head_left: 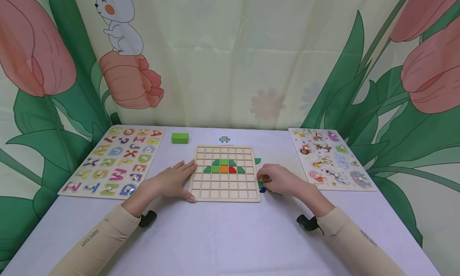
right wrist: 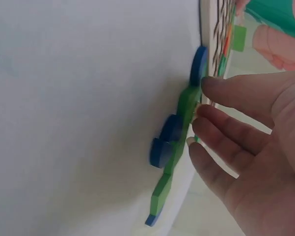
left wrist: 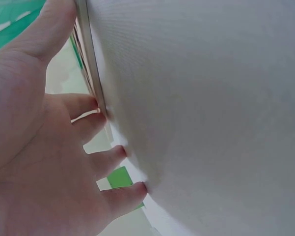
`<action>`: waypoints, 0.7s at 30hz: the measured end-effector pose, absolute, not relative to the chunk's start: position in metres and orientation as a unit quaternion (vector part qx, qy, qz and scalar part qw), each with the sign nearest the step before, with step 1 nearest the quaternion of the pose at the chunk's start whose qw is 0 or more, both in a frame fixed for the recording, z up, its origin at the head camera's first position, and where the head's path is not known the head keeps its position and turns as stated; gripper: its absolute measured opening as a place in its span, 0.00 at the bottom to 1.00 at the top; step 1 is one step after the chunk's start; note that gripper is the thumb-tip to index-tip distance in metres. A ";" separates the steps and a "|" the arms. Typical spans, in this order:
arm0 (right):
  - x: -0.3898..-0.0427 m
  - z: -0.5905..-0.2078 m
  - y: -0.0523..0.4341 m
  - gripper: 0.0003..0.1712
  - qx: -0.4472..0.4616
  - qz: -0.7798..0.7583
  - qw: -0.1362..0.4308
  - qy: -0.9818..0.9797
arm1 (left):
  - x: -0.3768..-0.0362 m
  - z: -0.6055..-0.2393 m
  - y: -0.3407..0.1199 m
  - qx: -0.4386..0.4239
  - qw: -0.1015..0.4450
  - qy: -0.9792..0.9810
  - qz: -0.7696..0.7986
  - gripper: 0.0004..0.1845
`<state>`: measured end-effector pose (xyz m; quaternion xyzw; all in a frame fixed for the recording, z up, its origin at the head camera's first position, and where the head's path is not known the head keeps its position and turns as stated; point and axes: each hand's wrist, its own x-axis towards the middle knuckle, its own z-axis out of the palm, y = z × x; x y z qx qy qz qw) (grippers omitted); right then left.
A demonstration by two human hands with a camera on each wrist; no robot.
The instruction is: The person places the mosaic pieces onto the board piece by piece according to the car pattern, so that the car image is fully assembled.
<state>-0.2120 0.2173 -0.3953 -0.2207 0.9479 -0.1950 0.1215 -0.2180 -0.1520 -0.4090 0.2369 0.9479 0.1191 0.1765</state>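
Note:
A wooden grid board (head_left: 224, 190) lies mid-table with green, orange and red pieces (head_left: 224, 166) in a dome shape. My left hand (head_left: 176, 180) is spread against its left edge, thumb at the near corner; the left wrist view shows the fingers (left wrist: 91, 125) fairly straight. At the board's right side my right hand (head_left: 278, 179) reaches down to loose blue and green pieces (right wrist: 159, 194). In the right wrist view its thumb and fingertips stand apart beside a blue piece (right wrist: 199, 66) and green ones. No piece is visibly held; the palm side is hidden in the head view.
A small pattern card (head_left: 224, 139) lies behind the board, with a green block (head_left: 180, 138) to its left. An alphabet puzzle board (head_left: 113, 164) is at the left and an animal puzzle board (head_left: 330, 158) at the right. A printed curtain (head_left: 215, 68) hangs behind the table.

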 end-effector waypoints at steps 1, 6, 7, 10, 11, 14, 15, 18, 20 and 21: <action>-0.211 -0.396 0.217 0.12 -0.222 -0.194 0.122 0.948 | -0.218 -0.409 -0.152 0.237 0.177 0.948 0.119 0.64; -0.209 -0.399 0.213 0.13 -0.228 -0.191 0.116 0.948 | -0.218 -0.407 -0.152 0.238 0.176 0.948 0.119 0.64; -0.209 -0.399 0.212 0.13 -0.230 -0.190 0.116 0.947 | -0.217 -0.407 -0.152 0.237 0.177 0.948 0.119 0.64; -0.208 -0.398 0.209 0.13 -0.229 -0.188 0.118 0.948 | -0.217 -0.407 -0.152 0.238 0.173 0.948 0.123 0.64; -0.208 -0.398 0.209 0.13 -0.228 -0.186 0.118 0.948 | -0.217 -0.407 -0.152 0.237 0.173 0.948 0.124 0.64; -0.208 -0.399 0.208 0.13 -0.224 -0.183 0.121 0.950 | -0.216 -0.407 -0.152 0.236 0.172 0.948 0.127 0.64; -0.208 -0.399 0.208 0.12 -0.223 -0.182 0.122 0.950 | -0.216 -0.407 -0.152 0.237 0.172 0.948 0.128 0.64; -0.209 -0.400 0.209 0.11 -0.217 -0.186 0.128 0.950 | -0.215 -0.407 -0.152 0.238 0.170 0.947 0.129 0.63; -0.210 -0.399 0.209 0.11 -0.212 -0.189 0.132 0.950 | -0.215 -0.406 -0.152 0.238 0.170 0.948 0.129 0.63; -0.210 -0.399 0.209 0.10 -0.212 -0.190 0.133 0.950 | -0.215 -0.406 -0.152 0.238 0.170 0.948 0.129 0.63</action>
